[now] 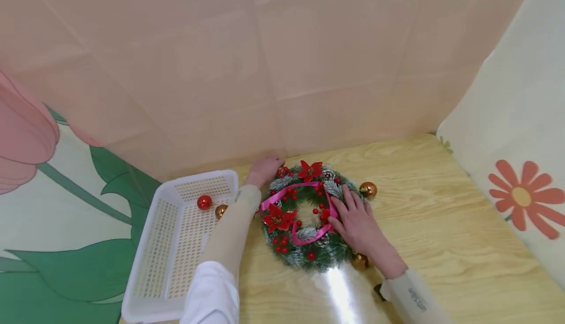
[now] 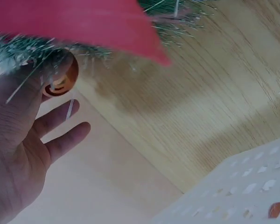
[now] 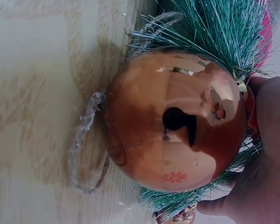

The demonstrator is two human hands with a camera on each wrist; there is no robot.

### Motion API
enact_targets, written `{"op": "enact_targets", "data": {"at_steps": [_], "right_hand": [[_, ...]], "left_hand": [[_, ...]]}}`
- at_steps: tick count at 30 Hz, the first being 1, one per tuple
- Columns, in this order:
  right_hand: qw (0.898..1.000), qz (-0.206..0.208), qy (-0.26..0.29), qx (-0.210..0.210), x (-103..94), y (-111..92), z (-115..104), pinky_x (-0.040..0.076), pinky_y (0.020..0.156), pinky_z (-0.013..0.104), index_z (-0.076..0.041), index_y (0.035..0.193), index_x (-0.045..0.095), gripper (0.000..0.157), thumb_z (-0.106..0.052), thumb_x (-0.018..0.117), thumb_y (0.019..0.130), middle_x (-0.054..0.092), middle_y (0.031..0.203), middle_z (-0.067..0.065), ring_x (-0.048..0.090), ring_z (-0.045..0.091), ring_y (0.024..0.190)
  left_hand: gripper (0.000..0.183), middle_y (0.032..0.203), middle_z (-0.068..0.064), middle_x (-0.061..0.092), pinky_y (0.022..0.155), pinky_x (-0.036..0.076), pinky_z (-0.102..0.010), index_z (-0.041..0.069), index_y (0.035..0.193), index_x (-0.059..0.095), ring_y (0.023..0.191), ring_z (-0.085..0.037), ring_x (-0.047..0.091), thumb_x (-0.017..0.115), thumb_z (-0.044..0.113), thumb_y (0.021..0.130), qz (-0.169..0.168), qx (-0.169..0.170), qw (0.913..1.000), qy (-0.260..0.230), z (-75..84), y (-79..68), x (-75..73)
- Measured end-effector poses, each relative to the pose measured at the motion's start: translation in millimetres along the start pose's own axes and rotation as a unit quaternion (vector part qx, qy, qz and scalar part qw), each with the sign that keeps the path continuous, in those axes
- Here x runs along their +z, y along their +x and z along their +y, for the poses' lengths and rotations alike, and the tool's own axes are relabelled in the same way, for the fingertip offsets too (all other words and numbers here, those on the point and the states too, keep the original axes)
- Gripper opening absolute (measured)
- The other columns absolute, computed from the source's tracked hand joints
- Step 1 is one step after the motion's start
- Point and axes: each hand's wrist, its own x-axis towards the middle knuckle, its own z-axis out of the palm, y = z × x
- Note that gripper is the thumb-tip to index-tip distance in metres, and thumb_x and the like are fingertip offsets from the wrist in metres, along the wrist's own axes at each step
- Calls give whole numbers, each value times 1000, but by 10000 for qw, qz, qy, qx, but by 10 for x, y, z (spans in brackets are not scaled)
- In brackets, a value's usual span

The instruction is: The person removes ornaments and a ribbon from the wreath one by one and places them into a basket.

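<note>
A green Christmas wreath (image 1: 337,251) with red flowers, berries and pinecones lies on the wooden table, a pink ribbon (image 1: 304,241) looped across it. At its upper left edge is my left hand (image 1: 265,171); the left wrist view shows the thumb and a finger pinching a shiny gold bauble (image 2: 61,81) under the greenery, the other fingers extended. My right hand (image 1: 359,226) rests on the wreath's right side, fingers spread over the greenery and ribbon. Beside that hand, a gold bauble (image 1: 360,261) with a string loop sits at the lower right edge. Another gold bauble (image 1: 368,189) lies at the right edge.
To the left stands a white perforated basket (image 1: 145,245) holding a red bauble (image 1: 204,202) and a gold bauble (image 1: 221,211), the latter partly behind my left arm. A pinkish covering (image 1: 282,69) rises behind the table. A flower-painted wall (image 1: 507,133) borders the right side.
</note>
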Motion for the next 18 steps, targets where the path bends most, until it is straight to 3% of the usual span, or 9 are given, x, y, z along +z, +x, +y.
{"op": "enact_targets", "data": {"at_steps": [3, 6, 18], "right_hand": [[10000, -8, -8, -14, -10, 12, 24, 23, 108, 77, -7, 156, 41, 62, -42, 52, 107, 13, 166, 29, 24, 53, 146], [10000, -28, -29, -3, -22, 15, 48, 24, 108, 77, -6, 156, 41, 62, -42, 52, 107, 13, 166, 30, 24, 53, 146], [10000, -81, -9, -53, -57, 56, 95, 23, 108, 78, -6, 156, 41, 62, -42, 51, 107, 11, 166, 30, 22, 53, 146]], "left_hand": [[41, 135, -8, 62, 105, 47, -42, 12, 142, 57, 125, -27, 58, 55, 2, 103, 67, 277, 9981, 544, 13, -1, -43], [48, 128, -8, 63, 96, 52, -40, 12, 140, 58, 117, -26, 62, 62, -5, 95, 166, 477, 9961, 727, 51, -9, -110], [40, 123, -9, 61, 89, 54, -39, 12, 133, 59, 109, -25, 62, 72, 16, 96, 626, 546, 9896, 1176, 89, -56, -363]]}}
